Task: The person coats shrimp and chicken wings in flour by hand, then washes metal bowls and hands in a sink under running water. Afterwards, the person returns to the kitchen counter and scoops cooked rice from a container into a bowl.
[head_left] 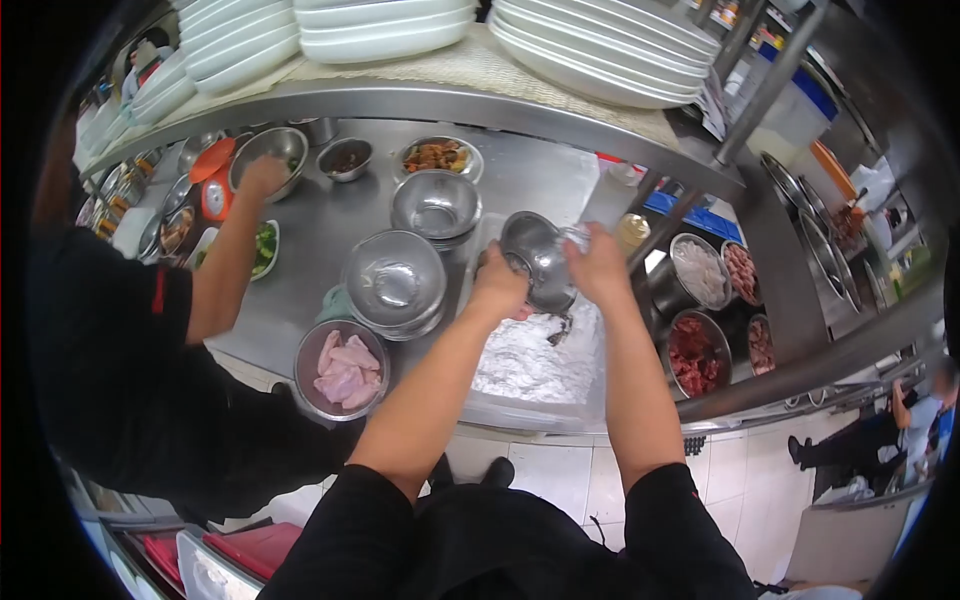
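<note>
Left hand [503, 285] gripped a tilted metal bowl [545, 255] at its left side; right hand [600, 265] met the right rim, too blurred to tell gripping from touching. Bowl was above a plastic tub [530, 412] of white powder [525, 368], probably so any spill stayed inside. Stacked bowls [395, 278] and raw poultry [348, 372] hemmed in the left, red meat [692, 362] stood right, and a plate-laden shelf [400, 97] limited upward room beyond.

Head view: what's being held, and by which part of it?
Metal bowl: left hand holds its left rim; right hand is at its right side, grip unclear from blur.
</note>
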Motion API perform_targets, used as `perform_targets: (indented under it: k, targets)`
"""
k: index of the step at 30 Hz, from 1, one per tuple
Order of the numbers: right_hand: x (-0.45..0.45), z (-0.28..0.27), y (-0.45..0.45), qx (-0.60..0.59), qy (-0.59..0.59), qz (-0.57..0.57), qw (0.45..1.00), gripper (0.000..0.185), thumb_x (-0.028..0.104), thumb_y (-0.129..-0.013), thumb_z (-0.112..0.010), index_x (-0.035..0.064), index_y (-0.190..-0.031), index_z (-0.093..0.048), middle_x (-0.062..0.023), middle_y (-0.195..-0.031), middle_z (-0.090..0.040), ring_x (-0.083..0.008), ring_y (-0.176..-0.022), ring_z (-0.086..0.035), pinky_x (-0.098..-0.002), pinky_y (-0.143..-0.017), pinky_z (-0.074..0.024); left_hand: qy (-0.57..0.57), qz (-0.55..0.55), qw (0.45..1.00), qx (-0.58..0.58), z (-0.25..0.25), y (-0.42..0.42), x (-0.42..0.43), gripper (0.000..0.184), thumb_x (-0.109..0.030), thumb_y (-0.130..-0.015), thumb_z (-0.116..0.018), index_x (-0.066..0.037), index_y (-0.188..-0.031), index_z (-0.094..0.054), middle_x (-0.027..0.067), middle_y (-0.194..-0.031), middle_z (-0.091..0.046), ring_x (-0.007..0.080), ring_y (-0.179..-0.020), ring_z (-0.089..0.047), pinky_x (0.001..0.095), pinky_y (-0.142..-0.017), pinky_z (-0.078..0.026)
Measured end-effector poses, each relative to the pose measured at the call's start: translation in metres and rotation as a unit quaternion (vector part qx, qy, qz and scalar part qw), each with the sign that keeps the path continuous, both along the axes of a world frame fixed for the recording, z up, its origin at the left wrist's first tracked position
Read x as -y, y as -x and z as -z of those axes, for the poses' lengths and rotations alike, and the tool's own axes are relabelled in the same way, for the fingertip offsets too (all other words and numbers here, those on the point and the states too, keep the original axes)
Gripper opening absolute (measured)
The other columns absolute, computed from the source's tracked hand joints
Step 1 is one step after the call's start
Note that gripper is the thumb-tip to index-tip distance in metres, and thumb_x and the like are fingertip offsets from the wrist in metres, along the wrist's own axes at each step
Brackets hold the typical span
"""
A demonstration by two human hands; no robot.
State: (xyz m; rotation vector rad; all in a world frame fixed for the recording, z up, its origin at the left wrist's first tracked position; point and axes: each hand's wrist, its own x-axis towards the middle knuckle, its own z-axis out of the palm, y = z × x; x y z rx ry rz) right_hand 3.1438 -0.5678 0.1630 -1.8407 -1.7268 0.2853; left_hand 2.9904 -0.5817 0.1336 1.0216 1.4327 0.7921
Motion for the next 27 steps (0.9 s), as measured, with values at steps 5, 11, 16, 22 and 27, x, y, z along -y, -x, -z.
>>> perform_targets:
  k: [5,11,16,22,27]
  targets:
    - [-0.011,-0.008,-0.011,-0.097,-0.048,0.007,0.994,0.029,0.021,-0.087,-0.062,0.0012,-0.109,-0.063,-0.0247,-0.093,-0.067,-0.0402,-0.094,-0.065,-0.0442,-0.084,-0.0496,-0.046,0.000,0.996,0.079,0.004,0.008,-0.008,0.066,-0.003,-0.094,-0.045,-0.007,-0.147,-0.005,0.0275,-0.112,-0.057,0.0293,-0.063,-0.069,0.0343,-0.051,-0.060]
    - [-0.036,0.077,-0.027,-0.061,-0.003,-0.019,0.998,0.023,0.018,-0.083,-0.064,0.0032,-0.100,-0.068,-0.0225,-0.090,-0.068,-0.0387,-0.086,-0.065,-0.0458,-0.079,-0.0509,-0.128,-0.032,0.990,0.058,-0.042,0.044,-0.004,0.068,-0.003,-0.093,-0.044,-0.006,-0.148,-0.005,0.0271,-0.110,-0.058,0.0273,-0.063,-0.068,0.0321,-0.051,-0.059]
    - [-0.061,0.124,0.015,0.059,0.094,-0.128,0.986,0.026,0.014,-0.081,-0.063,0.0070,-0.105,-0.068,-0.0205,-0.104,-0.065,-0.0377,-0.096,-0.062,-0.0438,-0.089,-0.0500,-0.144,-0.049,0.980,0.125,-0.068,0.070,0.011,0.055,-0.003,-0.093,-0.038,-0.004,-0.143,-0.015,0.0234,-0.109,-0.058,0.0254,-0.069,-0.069,0.0313,-0.056,-0.059]
    - [-0.074,0.122,0.048,0.229,0.171,-0.162,0.944,0.043,0.021,-0.080,-0.066,0.0111,-0.122,-0.059,-0.0165,-0.126,-0.055,-0.0368,-0.113,-0.056,-0.0466,-0.095,-0.0475,-0.149,-0.084,0.978,0.119,-0.070,0.095,0.028,0.049,-0.002,-0.092,-0.038,-0.002,-0.139,-0.022,0.0230,-0.107,-0.058,0.0283,-0.073,-0.069,0.0330,-0.058,-0.059]
    - [-0.087,0.140,0.017,0.190,0.219,-0.087,0.953,0.048,0.031,-0.080,-0.068,0.0100,-0.121,-0.058,-0.0212,-0.127,-0.052,-0.0402,-0.117,-0.053,-0.0486,-0.093,-0.0488,-0.126,-0.095,0.979,0.126,-0.066,0.111,0.033,0.049,-0.002,-0.092,-0.040,-0.001,-0.138,-0.023,0.0243,-0.110,-0.057,0.0288,-0.074,-0.068,0.0329,-0.057,-0.060]
